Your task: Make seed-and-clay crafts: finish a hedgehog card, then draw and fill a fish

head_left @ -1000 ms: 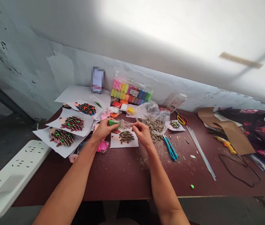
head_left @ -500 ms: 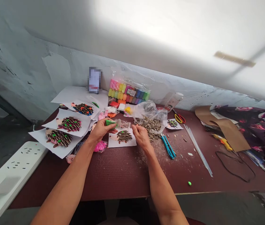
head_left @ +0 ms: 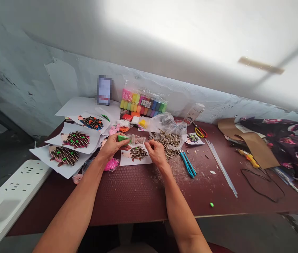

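My left hand (head_left: pixel 112 144) is closed on a lump of green clay (head_left: pixel 123 138) in a clear wrapper. Below and between my hands lies a white card with a hedgehog (head_left: pixel 138 153), its back covered in dark striped seeds with a green dot on top. At the card's right edge is my right hand (head_left: pixel 156 151), thumb and fingertips pressed together; whatever they pinch is too small to make out. A pile of striped seeds (head_left: pixel 168 140) spills from a clear plastic bag just beyond my right hand.
Finished-looking hedgehog cards (head_left: pixel 76 138) lie at the left by a white power strip (head_left: pixel 19 189). Coloured clay packs (head_left: pixel 143 103) stand at the wall. To the right are a blue cutter (head_left: pixel 188 164), scissors (head_left: pixel 200 131), glue sticks (head_left: pixel 221 168) and a glue gun (head_left: pixel 248 158).
My right hand has shifted slightly left, closer to the hedgehog card and my left hand. The whole view has moved a little; my left hand still holds the green clay.
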Demonstrator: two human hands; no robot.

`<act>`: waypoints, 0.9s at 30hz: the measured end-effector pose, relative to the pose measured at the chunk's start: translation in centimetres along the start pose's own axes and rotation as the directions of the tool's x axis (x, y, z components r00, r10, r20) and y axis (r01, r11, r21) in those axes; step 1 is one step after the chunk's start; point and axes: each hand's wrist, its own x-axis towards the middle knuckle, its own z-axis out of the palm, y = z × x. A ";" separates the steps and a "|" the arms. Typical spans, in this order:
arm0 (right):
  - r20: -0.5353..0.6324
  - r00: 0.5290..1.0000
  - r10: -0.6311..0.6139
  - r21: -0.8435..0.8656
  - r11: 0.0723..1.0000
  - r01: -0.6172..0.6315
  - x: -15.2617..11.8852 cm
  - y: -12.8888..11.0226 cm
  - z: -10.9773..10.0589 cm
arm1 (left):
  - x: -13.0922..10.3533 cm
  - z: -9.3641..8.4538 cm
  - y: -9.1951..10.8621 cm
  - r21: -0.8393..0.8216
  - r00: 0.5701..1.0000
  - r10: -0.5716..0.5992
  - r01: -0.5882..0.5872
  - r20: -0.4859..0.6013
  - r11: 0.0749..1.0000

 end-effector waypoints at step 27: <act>-0.018 0.999 0.041 0.075 0.996 -0.040 0.0 0.7 0.4 | 0.1 -0.3 -0.1 -0.020 1.000 0.006 -0.006 0.003 1.000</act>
